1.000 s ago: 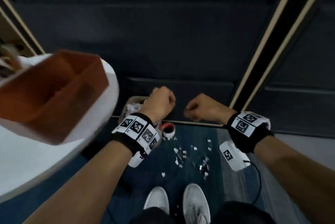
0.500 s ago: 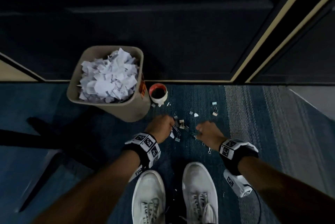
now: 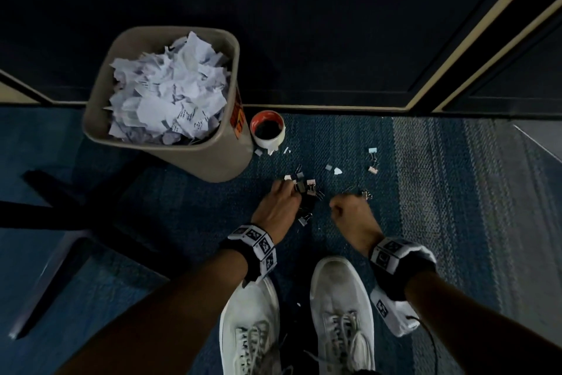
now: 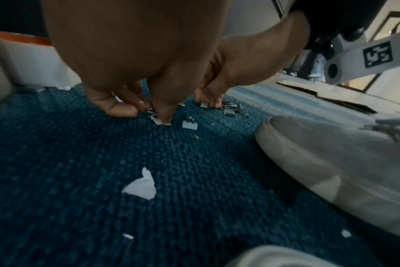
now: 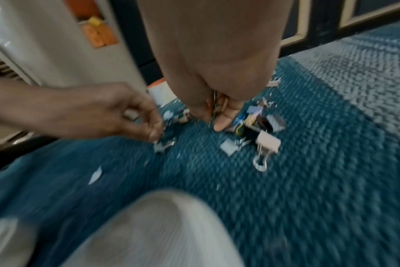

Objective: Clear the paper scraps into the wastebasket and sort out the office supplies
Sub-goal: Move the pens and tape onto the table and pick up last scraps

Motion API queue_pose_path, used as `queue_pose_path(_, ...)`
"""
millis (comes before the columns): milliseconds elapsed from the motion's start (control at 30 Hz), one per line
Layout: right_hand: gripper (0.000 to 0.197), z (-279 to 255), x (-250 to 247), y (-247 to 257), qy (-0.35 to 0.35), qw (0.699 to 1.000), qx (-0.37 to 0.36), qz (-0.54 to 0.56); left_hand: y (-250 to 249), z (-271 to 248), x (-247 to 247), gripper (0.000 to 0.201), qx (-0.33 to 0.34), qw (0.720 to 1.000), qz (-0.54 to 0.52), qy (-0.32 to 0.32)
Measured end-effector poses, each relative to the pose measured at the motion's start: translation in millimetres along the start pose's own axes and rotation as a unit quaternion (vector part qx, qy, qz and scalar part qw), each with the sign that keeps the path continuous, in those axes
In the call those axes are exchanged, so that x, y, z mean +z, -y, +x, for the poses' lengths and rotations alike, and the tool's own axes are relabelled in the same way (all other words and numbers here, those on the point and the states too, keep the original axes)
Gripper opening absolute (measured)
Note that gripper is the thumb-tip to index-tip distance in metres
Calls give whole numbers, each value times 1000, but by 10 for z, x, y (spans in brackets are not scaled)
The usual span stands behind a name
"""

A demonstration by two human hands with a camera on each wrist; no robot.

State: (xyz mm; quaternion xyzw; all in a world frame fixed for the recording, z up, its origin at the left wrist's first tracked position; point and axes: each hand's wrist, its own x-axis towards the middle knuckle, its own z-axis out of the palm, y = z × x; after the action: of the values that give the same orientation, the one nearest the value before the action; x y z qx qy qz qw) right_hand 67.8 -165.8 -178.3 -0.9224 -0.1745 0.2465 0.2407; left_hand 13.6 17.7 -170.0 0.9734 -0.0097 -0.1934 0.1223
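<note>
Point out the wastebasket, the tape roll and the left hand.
wastebasket [image 3: 194, 159]: head view, near side wall.
tape roll [image 3: 275, 139]: head view, white outer side.
left hand [image 3: 278, 203]: head view, back of the hand.

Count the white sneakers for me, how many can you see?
2. The left sneaker is at the bottom of the head view on the blue carpet, and the right sneaker is right beside it. Their heels run out of the picture; no others show.

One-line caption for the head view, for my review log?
Both hands, left and right, gather binder clips from blue carpet beside a paper-filled beige wastebasket.
</note>
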Motion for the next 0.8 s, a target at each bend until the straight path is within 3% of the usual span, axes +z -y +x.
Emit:
queue_pose_path(133, 16, 156, -101, 35, -45, 998, 17, 37, 140, 74, 53, 11, -38, 993, -107, -6)
queue_pose_path(233, 41, 188, -42, 155, 16, 1000, 14, -2, 115, 132, -88, 10, -68, 978, -192, -44)
queue_pose_path(267, 38, 192, -19, 187, 17, 1000, -5, -20, 91, 161, -125, 11, -71, 976, -199, -48)
queue_pose_path(367, 17, 211, 30, 216, -3, 997, -69, -37, 15, 234, -133, 28, -48, 985, -163, -26)
queue_pose_path(467, 11, 254, -11, 211, -19, 997, -70, -9, -39, 283, -126, 39, -51, 994, -99, 6)
queue_pose_path(600, 12, 368, -87, 185, -51, 998, -16, 44, -102, 337, -123, 24, -68, 995, -63, -28)
queue_pose_path(667, 24, 440, -90, 198, -34, 999, -22, 36, -106, 332, -95, 22, -75, 995, -54, -27)
queue_pose_path(800, 68, 527, 24, 260, 25, 997, -61, -47, 1, 270, 7, 17, -60, 992, -103, -35)
